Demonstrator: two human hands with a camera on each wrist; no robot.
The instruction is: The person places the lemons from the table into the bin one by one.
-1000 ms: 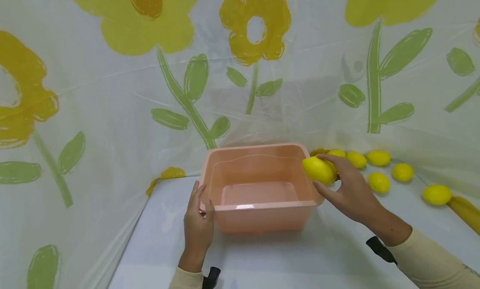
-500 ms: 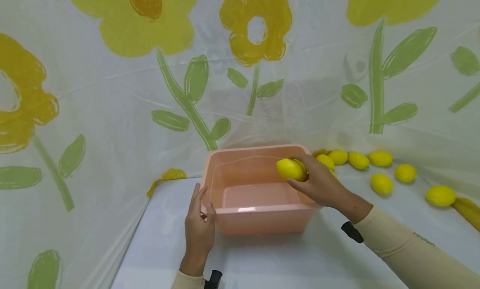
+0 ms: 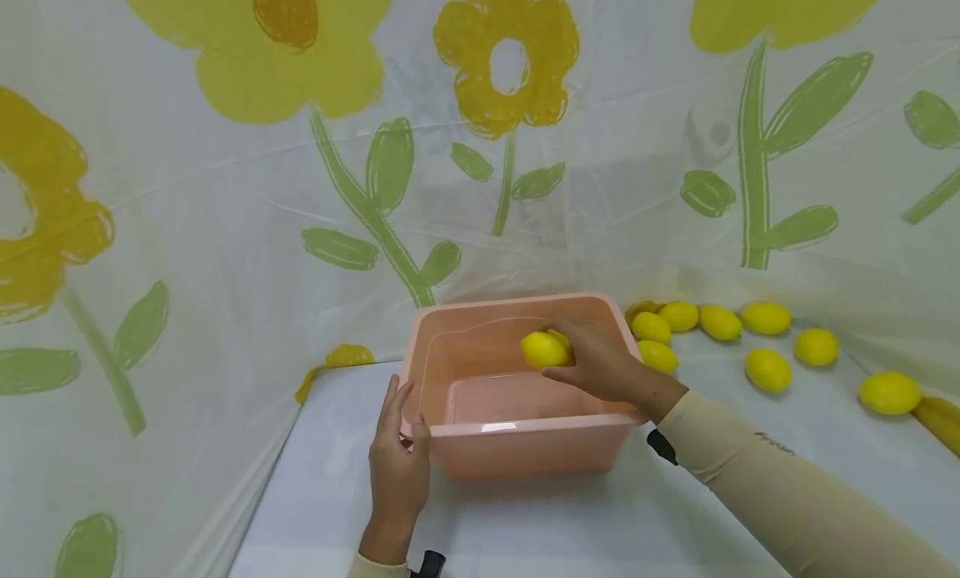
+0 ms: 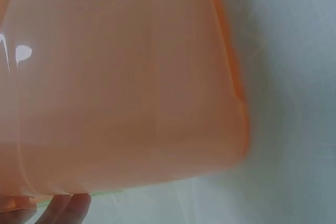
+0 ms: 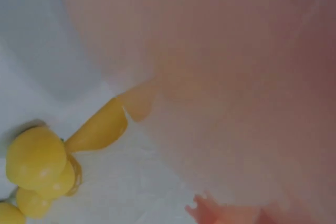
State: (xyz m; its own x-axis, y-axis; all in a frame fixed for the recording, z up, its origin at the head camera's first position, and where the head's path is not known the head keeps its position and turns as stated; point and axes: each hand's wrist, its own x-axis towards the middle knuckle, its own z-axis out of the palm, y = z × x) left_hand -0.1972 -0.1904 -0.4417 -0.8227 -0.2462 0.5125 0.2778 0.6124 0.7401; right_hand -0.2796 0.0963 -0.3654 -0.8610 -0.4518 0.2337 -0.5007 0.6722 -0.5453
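Note:
A pink plastic basin [image 3: 525, 453] stands on the white table. My left hand [image 3: 399, 469] holds its front left corner, thumb at the front rim and fingers along the left side; the left wrist view shows fingertips [image 4: 76, 208] against the basin wall. My right hand [image 3: 600, 363] reaches over the right rim and grips a yellow lemon [image 3: 545, 349] above the basin floor. In the right wrist view the basin wall [image 5: 236, 77] fills most of the picture, and the held lemon is hidden there.
Several lemons lie right of the basin, one [image 3: 657, 356] close by its wall and another [image 3: 889, 393] farthest right. A white cloth with printed yellow flowers [image 3: 506, 65] hangs behind the table.
My right hand has carried the lemon leftward from over the basin's right rim to inside the basin, and lower. The left hand stays at the basin's corner.

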